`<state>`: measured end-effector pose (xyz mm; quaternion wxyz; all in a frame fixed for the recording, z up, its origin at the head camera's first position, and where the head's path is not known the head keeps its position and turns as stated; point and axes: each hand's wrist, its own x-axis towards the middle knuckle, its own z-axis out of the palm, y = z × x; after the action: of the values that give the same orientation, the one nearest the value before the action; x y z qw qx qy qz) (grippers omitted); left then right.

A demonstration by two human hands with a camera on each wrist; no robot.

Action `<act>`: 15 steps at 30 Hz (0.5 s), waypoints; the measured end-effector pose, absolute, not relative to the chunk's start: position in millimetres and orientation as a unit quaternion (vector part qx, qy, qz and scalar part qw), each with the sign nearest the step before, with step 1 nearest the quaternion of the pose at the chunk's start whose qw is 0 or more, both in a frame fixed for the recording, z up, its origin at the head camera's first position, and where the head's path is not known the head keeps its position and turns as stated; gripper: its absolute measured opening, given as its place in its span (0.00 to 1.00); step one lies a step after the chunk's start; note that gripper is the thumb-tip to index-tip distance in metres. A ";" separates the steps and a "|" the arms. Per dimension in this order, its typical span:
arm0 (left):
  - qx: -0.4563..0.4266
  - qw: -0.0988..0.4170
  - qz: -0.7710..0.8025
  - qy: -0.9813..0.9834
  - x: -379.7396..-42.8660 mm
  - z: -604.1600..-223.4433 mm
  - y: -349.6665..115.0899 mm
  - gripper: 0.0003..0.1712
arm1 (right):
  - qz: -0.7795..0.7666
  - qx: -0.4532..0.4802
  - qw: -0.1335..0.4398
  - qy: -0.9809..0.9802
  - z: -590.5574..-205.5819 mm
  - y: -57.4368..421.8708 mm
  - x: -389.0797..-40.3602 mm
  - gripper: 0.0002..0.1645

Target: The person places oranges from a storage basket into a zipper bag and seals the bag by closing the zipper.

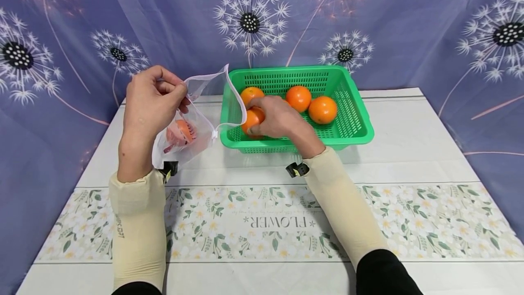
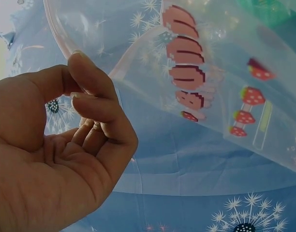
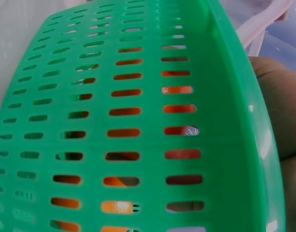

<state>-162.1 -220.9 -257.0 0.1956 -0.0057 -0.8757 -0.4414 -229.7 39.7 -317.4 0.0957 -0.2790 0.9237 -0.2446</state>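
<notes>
My left hand (image 1: 153, 99) pinches the rim of a clear zip bag (image 2: 220, 67) printed with red letters and strawberries. Its mouth gapes toward the basket, and an orange (image 1: 185, 130) shows through the plastic low in the bag. Inside the green basket (image 1: 360, 104), my right hand (image 1: 276, 115) grips an orange (image 1: 254, 119) at the left end, fingers over its top and thumb at the near side. Another orange (image 1: 250, 94) lies just behind it. In the right wrist view the slotted basket wall (image 3: 99, 130) hides most of that hand.
Two more oranges, one at the back (image 1: 298, 98) and one nearer (image 1: 323, 110), sit toward the middle of the basket. A white tablecloth (image 1: 229, 277) with a floral band covers the table. Behind the basket hangs a purple dandelion-print curtain (image 1: 176, 17).
</notes>
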 end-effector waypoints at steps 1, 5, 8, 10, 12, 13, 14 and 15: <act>-0.006 0.195 -0.442 -0.876 -162.1 -257.1 -221.0 0.04 | -0.250 -0.279 0.095 0.922 -316.7 40.7 -229.7 0.32; -0.006 0.192 -0.443 -0.876 -162.1 -257.5 -221.2 0.05 | -0.263 -0.281 0.088 0.919 -313.9 44.4 -230.5 0.33; -0.006 0.190 -0.444 -0.876 -162.3 -257.5 -221.1 0.05 | -0.266 -0.277 0.083 0.920 -311.1 47.4 -230.8 0.35; -0.007 0.191 -0.444 -0.875 -162.5 -257.4 -220.9 0.05 | -0.272 -0.276 0.082 0.918 -309.3 49.7 -231.1 0.36; -0.008 0.191 -0.445 -0.875 -162.6 -257.4 -220.8 0.05 | -0.282 -0.277 0.082 0.915 -307.7 52.2 -231.7 0.36; -0.009 0.191 -0.445 -0.875 -162.6 -257.4 -220.8 0.04 | -0.285 -0.278 0.081 0.914 -306.9 53.5 -232.0 0.36; -0.009 0.191 -0.445 -0.875 -162.6 -257.4 -220.9 0.04 | -0.287 -0.279 0.080 0.913 -306.0 54.6 -232.2 0.36; -0.010 0.191 -0.446 -0.875 -162.6 -257.5 -220.9 0.04 | -0.288 -0.280 0.079 0.912 -304.9 55.8 -232.2 0.35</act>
<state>-162.6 -220.9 -257.5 0.1906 -0.0101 -0.8746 -0.4457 -232.2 55.8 -304.9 0.0792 -0.2797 0.9123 -0.2884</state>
